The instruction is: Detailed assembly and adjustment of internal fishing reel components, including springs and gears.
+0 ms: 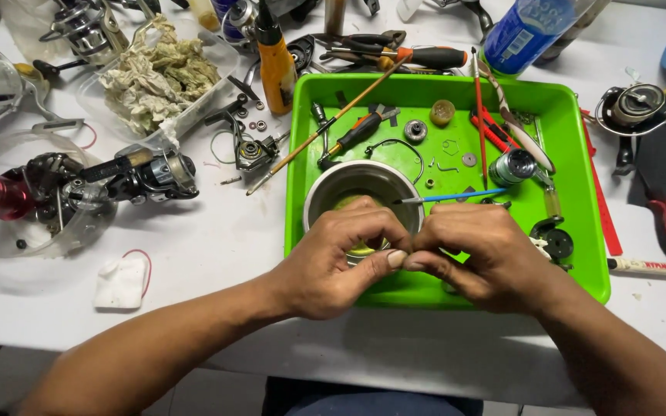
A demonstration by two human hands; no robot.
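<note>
While your left hand (333,258) and right hand (475,258) meet fingertip to fingertip, both pinch shut on something too small to identify. They hover over the metal bowl (331,191) in the green tray (580,192).

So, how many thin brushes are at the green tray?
3. The blue-handled brush lies by the steel bowl, the red-handled brush in the tray's right half, the wooden-handled brush across its upper left edge. Others may hide among the tools.

Bright green tray (580,192), perhaps silvery bowl (325,192)
</note>
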